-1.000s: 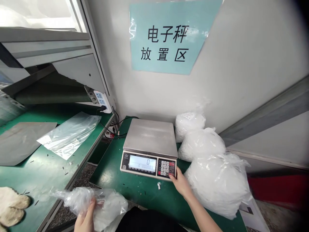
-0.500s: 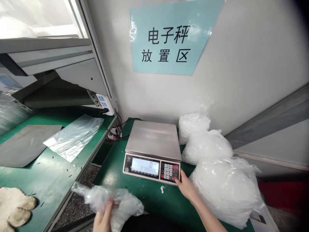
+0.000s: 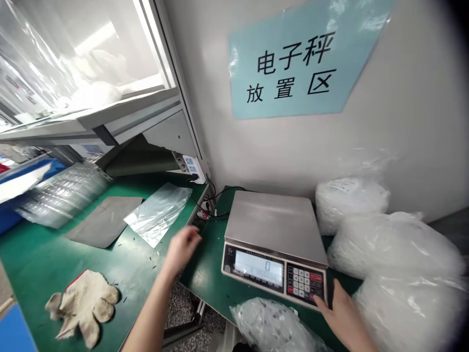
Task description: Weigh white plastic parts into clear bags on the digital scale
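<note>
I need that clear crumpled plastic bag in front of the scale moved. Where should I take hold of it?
Probably grip the clear crumpled plastic bag at its bunched top ridge, coming from above on its left side. It lies slumped on the green mat below the grey electronic scale, and the right hand at the keypad crowds its right side; the left is open.

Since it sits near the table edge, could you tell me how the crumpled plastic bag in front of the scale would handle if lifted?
The crumpled plastic bag looks thin and wrinkled, so probably floppy and light. Its glossy film may slip.
</note>
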`<action>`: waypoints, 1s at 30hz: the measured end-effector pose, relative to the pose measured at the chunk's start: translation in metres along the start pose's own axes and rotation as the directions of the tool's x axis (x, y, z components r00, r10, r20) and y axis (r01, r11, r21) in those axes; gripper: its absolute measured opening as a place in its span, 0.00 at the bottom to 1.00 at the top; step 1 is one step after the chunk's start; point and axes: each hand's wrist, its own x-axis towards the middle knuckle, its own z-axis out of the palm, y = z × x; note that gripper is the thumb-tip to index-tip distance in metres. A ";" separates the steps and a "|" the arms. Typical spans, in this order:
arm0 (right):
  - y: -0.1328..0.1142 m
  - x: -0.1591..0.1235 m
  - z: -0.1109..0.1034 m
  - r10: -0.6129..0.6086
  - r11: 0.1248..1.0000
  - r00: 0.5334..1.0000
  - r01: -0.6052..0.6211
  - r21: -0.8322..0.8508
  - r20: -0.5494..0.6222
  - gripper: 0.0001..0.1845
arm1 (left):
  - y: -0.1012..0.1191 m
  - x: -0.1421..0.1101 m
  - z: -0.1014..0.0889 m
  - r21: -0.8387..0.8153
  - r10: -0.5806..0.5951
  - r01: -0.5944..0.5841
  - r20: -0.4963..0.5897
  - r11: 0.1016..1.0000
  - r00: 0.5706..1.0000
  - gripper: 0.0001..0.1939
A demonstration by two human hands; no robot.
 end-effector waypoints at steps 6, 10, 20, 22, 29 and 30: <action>-0.014 -0.048 -0.002 -0.281 0.959 0.957 0.276 -0.067 -0.076 0.28 | -0.073 0.067 -0.038 0.163 -0.285 0.357 -0.350 0.920 0.892 0.16; -0.002 -0.063 0.010 -0.275 0.961 0.961 0.275 0.027 0.020 0.23 | -0.076 0.067 -0.054 0.073 -0.377 0.502 -0.571 0.862 0.729 0.10; -0.021 -0.023 -0.041 -0.104 0.990 0.987 0.115 0.083 -0.125 0.27 | 0.112 0.029 0.055 0.099 0.348 -0.338 -0.409 0.936 0.844 0.11; -0.035 0.002 -0.060 -0.131 0.988 0.981 0.142 0.068 -0.146 0.30 | 0.137 0.036 0.083 0.051 0.542 -0.545 -0.213 0.837 0.813 0.13; -0.051 0.095 -0.093 -0.442 0.894 0.871 0.447 0.027 0.216 0.45 | 0.151 0.078 0.092 -0.042 0.809 -0.808 0.040 0.588 0.587 0.16; -0.049 0.100 -0.093 -0.466 0.879 0.836 0.474 0.045 0.290 0.46 | 0.152 0.081 0.088 -0.030 0.817 -0.817 0.023 0.576 0.576 0.16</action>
